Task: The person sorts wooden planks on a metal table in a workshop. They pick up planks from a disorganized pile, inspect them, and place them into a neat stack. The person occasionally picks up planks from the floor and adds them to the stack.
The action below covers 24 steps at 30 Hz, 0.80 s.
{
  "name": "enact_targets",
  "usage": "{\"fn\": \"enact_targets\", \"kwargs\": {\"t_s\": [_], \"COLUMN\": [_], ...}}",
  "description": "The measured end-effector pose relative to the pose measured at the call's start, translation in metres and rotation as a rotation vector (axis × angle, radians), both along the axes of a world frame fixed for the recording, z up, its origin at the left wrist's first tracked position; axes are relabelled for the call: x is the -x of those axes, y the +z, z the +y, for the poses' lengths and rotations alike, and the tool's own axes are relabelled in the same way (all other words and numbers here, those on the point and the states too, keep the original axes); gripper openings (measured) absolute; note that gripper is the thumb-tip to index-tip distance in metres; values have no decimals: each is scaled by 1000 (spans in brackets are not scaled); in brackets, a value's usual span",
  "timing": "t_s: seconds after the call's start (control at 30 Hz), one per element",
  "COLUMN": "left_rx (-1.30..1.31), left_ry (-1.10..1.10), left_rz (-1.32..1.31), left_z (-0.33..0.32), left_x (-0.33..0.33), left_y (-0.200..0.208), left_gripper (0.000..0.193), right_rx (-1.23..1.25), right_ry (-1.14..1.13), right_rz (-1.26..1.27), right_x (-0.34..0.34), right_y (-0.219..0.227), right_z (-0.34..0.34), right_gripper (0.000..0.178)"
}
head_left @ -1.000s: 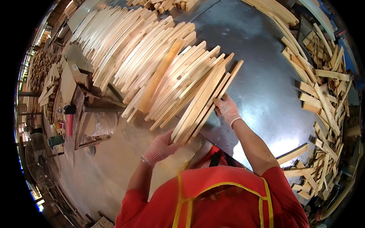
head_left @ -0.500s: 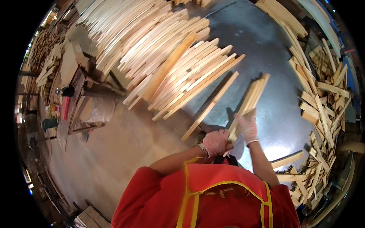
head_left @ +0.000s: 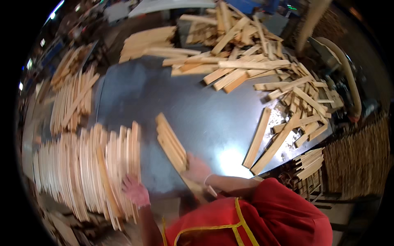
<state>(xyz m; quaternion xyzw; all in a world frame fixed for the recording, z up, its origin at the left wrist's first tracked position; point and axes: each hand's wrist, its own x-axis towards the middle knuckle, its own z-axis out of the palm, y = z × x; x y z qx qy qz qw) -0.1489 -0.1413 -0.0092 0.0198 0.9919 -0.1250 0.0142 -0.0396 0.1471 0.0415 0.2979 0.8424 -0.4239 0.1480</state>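
My right hand [head_left: 198, 168], in a pale glove, is wrapped round a small bundle of wooden strips [head_left: 171, 142]. The strips lie side by side, slanting away to the far left, over the dark smooth tabletop [head_left: 205, 119]. My left hand [head_left: 135, 191], also gloved, has its fingers spread on the near right edge of a long row of wooden strips [head_left: 88, 164]. Across that row lies a darker, orange-toned strip [head_left: 107, 184]. Motion blurs both hands slightly, and my right fingertips are partly hidden.
A jumbled heap of short wood pieces [head_left: 303, 98] covers the table's right side. Two longer boards [head_left: 258, 137] lie by it. More boards are piled at the far edge [head_left: 147, 41]. Stacked wood [head_left: 357, 156] stands beyond the right edge, below a thick pale hose [head_left: 349, 74].
The view has swung to the right. My left hand has left the bundle and moved to the row of strips. The lone strip no longer lies apart from the row. My right hand still holds the bundle.
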Motion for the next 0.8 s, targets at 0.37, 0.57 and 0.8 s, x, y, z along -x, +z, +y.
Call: {"fn": "enact_targets", "kwargs": {"t_s": [0.37, 0.57, 0.8], "left_rx": [-755, -2037, -1836], "left_ry": [-426, 417, 30], "left_rz": [13, -603, -822], "left_z": [171, 289, 375], "left_x": [-119, -123, -114], "left_y": [-41, 31, 19], "left_gripper": [66, 24, 26], "right_rx": [598, 1002, 1378], "right_ry": [-205, -196, -558], "right_rz": [106, 134, 421], "right_x": [-64, -93, -99], "right_y": [-28, 32, -23], "right_z": [93, 157, 212], "right_gripper": [63, 64, 64]}}
